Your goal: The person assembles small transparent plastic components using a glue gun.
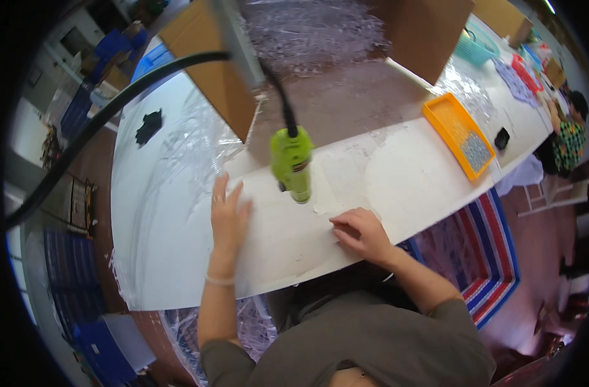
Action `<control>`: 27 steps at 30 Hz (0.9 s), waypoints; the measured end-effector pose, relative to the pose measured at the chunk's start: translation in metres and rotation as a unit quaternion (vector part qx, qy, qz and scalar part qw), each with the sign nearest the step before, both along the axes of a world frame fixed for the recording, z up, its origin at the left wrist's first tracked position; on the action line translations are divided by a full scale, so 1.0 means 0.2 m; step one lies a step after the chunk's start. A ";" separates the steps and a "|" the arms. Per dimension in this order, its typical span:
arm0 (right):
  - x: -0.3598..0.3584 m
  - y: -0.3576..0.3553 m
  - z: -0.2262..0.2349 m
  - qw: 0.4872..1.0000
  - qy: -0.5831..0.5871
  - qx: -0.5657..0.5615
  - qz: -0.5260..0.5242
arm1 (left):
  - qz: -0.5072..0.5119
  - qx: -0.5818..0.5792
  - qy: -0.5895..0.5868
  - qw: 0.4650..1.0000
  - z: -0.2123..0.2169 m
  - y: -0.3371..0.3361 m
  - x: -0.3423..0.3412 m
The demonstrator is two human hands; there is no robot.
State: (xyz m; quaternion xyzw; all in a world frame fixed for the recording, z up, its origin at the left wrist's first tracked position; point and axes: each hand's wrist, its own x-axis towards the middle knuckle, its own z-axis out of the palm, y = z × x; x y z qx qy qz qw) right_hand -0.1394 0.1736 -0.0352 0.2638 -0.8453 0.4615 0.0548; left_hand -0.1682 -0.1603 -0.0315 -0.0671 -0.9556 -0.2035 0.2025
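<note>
Above the white table (pixel 397 174), the green tool (pixel 292 161) is hung from a black cord (pixel 285 106), just beyond the spread left hand (pixel 228 219) and the curled right hand (pixel 366 235), whose contents cannot be told, and is probably best steadied before being used.

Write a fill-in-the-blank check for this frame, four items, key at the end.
1. The right grip is ____ (nearer/farther) to the orange tray than the left grip.
2. The corded tool, seen between the two in the picture, is bright ____ (green/red).
3. Inside the tray, the small grey pieces lie toward the ____ (near/far) end, as the person sees it.
4. The striped bag is red, white and ____.

Missing words: nearer; green; near; blue.
</note>
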 end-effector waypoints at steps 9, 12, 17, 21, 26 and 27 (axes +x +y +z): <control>-0.78 0.31 -0.05 0.966 0.098 -0.022 -0.239 | -0.038 0.036 -0.056 0.997 -0.04 0.26 0.31; -0.95 0.33 -0.09 0.955 0.137 0.049 -0.260 | -0.035 0.012 -0.058 0.998 -0.06 0.25 0.31; -1.24 0.24 0.02 0.956 0.166 0.126 -0.206 | -0.022 0.000 -0.052 0.998 -0.05 0.27 0.32; -1.46 0.03 0.07 0.969 0.081 0.173 -0.154 | -0.012 0.009 -0.055 0.998 -0.05 0.28 0.31; -1.54 -0.31 0.06 0.969 0.143 0.195 -0.037 | -0.006 0.012 -0.058 0.998 -0.03 0.30 0.29; -1.52 -0.37 0.04 0.954 0.172 0.233 -0.076 | -0.010 0.014 -0.053 0.998 -0.02 0.30 0.29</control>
